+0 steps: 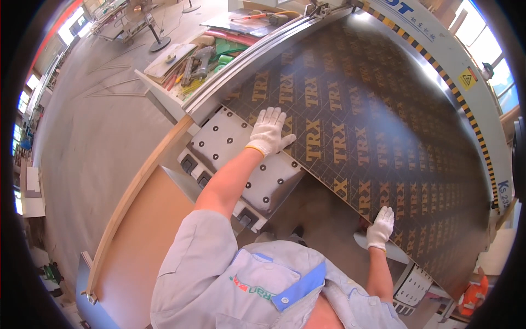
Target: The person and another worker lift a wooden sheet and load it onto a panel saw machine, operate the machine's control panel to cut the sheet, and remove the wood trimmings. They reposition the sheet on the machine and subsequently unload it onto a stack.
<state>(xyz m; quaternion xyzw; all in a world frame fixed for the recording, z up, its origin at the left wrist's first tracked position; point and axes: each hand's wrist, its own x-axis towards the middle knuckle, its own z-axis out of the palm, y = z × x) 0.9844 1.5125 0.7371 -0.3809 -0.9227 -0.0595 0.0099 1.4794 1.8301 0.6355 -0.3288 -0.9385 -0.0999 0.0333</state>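
A large dark panel (372,137) with repeated gold lettering lies flat on the machine bed in front of me. My left hand (269,132), in a white knit glove, rests flat near the panel's left front corner, fingers stretched and thumb apart. Below that wrist is a metal support table (263,183) dotted with round black-ringed inserts. Farther right, my right hand (381,227), gloved the same way, lies over the panel's near edge with its fingers extended. Its underside is hidden, so I cannot tell if the thumb hooks below the edge.
A yellow-and-black striped machine beam (438,68) arches over the panel's far side. Left of a metal rail, a bench (164,63) holds hand tools and green items. A brown board (142,241) with a wooden rail (137,181) stands at my left. A second support table (413,286) sits lower right.
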